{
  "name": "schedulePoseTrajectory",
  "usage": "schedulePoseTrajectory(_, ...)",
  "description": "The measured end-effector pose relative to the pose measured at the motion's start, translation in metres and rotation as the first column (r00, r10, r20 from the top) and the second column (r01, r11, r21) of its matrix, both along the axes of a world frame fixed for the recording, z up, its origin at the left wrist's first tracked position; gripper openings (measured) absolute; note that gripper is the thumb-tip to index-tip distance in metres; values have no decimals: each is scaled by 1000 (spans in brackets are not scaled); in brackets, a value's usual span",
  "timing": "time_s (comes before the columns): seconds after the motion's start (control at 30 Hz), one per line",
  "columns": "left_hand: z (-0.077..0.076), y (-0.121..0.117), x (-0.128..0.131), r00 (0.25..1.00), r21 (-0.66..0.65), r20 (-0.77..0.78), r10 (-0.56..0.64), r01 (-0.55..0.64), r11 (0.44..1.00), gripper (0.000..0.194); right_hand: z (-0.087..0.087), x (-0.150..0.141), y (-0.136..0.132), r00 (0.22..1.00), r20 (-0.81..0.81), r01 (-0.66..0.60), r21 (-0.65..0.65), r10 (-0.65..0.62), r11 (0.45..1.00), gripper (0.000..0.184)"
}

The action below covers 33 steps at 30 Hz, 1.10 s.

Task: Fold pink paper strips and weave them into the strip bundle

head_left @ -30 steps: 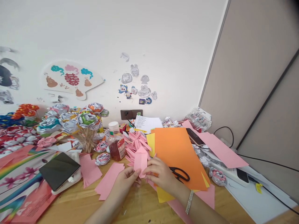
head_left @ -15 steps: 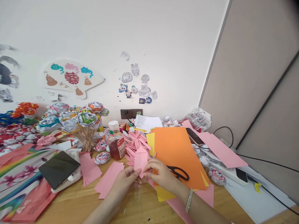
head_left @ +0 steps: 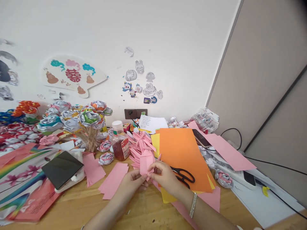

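Note:
A folded strip of pink paper (head_left: 145, 163) is held upright between my two hands, above the front part of the table. My left hand (head_left: 134, 184) pinches its lower left edge with thumb and fingers. From the other side, my right hand (head_left: 161, 175) grips the lower right edge, its fingertips close to the left thumb. Just behind the strip lies a heap of folded pink paper pieces (head_left: 141, 142). Flat pink strips (head_left: 114, 180) rest left of my left hand. Black-handled scissors (head_left: 184, 176) lie beside my right hand on orange paper (head_left: 182, 150).
A bottle of dark red liquid (head_left: 120, 145) stands behind the strips. Paper flowers on sticks (head_left: 90, 119) crowd the back left. A tablet (head_left: 62, 169) lies at left, a phone (head_left: 200, 138) at right. A power strip (head_left: 240, 174) with cables sits farther right.
My right fingers have moved slightly up and over the strip's lower right edge, which now looks bent inward. The whole view has shifted a little.

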<state>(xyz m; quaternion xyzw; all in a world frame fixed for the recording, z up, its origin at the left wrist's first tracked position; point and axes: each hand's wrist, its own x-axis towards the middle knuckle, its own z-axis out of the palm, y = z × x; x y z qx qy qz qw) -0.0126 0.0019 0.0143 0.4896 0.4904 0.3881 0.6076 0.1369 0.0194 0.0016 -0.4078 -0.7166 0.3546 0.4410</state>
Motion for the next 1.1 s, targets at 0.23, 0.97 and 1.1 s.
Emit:
schedulePoseTrajectory(0.23, 2, 0, 4, 1000, 50, 10, -25, 24, 998, 30, 2, -2, -2, 1000, 14, 15, -5, -15, 1000, 10)
schedulePoseTrajectory(0.97, -5, 6, -2, 986, 144, -141, -91, 112, 983, 22, 4, 11, 3, 973, -66, -229, -275, 220, 934, 32)
schedulePoseTrajectory(1.1, -5, 8, -4, 966, 245, -258, 30, 35, 969, 11, 6, 18, 5, 974, 208, -78, -58, 88, 995, 29)
